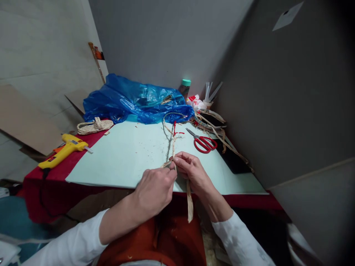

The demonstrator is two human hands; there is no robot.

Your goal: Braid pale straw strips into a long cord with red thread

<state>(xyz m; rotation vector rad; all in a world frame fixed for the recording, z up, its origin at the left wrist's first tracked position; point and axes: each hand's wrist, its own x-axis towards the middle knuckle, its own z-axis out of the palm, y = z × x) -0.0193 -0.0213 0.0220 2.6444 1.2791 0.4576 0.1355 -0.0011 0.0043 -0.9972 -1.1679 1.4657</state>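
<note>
Left hand (pixel 155 190) and right hand (pixel 192 171) meet above near side of bench (pixel 116 159). Grip of both is narrow, pinching lower end of pale braid (pixel 173 146). Braid runs toward twelve o'clock, red tie (pixel 175 129) farther along. Loose strip (pixel 189 203) hangs at five o'clock. From hands: red-handled scissors (pixel 197 137) near two o'clock, glue gun (pixel 62 150) nine, blue bag (pixel 133 99) eleven.

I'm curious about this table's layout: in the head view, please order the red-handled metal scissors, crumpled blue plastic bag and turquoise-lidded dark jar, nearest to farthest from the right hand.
1. Red-handled metal scissors: just beyond the right hand, to its right.
2. Crumpled blue plastic bag: farther back, mostly leftward.
3. Turquoise-lidded dark jar: behind the bag, near the wall.
</note>
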